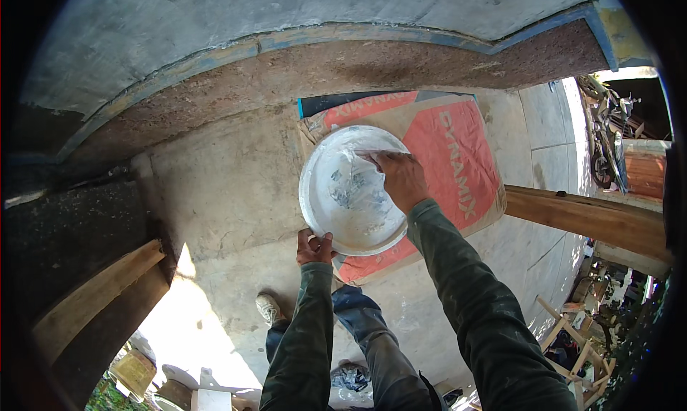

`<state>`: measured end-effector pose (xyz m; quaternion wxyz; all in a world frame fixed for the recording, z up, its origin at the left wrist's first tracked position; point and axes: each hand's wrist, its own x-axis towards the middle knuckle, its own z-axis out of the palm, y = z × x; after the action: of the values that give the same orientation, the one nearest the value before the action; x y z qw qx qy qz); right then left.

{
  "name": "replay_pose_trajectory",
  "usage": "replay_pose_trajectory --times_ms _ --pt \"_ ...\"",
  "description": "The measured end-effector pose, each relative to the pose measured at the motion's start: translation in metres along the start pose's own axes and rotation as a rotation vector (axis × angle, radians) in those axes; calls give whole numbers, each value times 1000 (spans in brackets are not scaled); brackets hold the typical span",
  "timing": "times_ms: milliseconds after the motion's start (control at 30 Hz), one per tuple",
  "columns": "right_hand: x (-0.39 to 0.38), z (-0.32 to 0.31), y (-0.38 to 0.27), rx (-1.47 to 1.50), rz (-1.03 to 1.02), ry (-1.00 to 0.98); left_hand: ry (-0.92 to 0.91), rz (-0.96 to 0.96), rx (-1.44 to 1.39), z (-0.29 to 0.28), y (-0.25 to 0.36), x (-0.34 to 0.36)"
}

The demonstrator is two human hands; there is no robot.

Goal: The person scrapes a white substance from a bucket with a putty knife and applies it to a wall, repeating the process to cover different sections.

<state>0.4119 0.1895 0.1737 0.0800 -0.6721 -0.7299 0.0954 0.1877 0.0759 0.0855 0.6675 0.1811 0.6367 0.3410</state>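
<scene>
Pinching the white basin at its near-left rim, the left hand sits opposite the right hand, whose curled fingers, their hold unclear, overhang the far-right side.

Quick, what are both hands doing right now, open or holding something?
Left hand: closed, holding the rim of the round white basin.
Right hand: fingers curled over the basin; whether it holds anything can't be told.
</scene>
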Motion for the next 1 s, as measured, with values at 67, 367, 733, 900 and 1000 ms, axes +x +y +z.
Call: replay_pose_trajectory --times_ms 67,367,733,900,1000 --pt "-4 14 2 -16 2 5 -1 -3 1 4 -2 1" --pt "-33 19 -8 49 -78 -38 42 -28 21 -4 -14 -3" --pt "-15 32 -49 -55 -124 -112 32 -21 -2 6 -36 -3" --pt "-35 22 -37 -35 -132 -288 46 -53 3 3 -37 -4" --pt "-11 -1 -33 33 3 -117 -2 -40 -81 11 -33 -5"
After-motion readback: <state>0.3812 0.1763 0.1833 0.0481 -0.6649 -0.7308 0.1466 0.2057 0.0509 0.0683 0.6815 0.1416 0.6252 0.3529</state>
